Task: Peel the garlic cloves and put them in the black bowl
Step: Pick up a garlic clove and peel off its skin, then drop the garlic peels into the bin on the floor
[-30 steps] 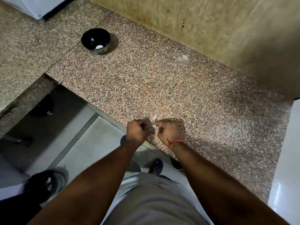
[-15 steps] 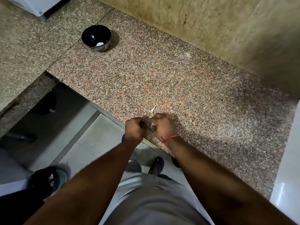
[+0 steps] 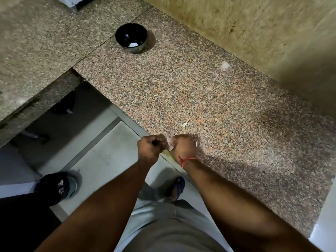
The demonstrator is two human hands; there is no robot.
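Both hands meet at the near edge of the granite counter [image 3: 209, 99], knuckles up, and what lies between them is almost wholly hidden. The left hand [image 3: 150, 147] is curled into a tight fist; the right hand [image 3: 183, 146], with a red thread [image 3: 189, 159] round its wrist, is curled the same way, and the fingertips of the two face each other. A garlic clove would be in that small gap, but the frame is blurred there and only a pale speck shows, so I cannot tell whether either hand actually pinches a clove or what each set of curled fingers is clamped on.

The black bowl [image 3: 131, 37] stands well apart from the hands, far up the counter beyond the left hand, close to the seam in the stone. One pale peeled clove [image 3: 133, 45] lies on its bottom. A scrap of garlic skin [image 3: 185, 123] lies on the counter just beyond the right hand, and a pale blurred patch [image 3: 225, 66] sits near the wall; what it is cannot be made out.

Against half a second ago, the hands keep the same joined, curled posture at the counter edge, the skin scrap has not shifted relative to them, and the bowl holds the same single clove.
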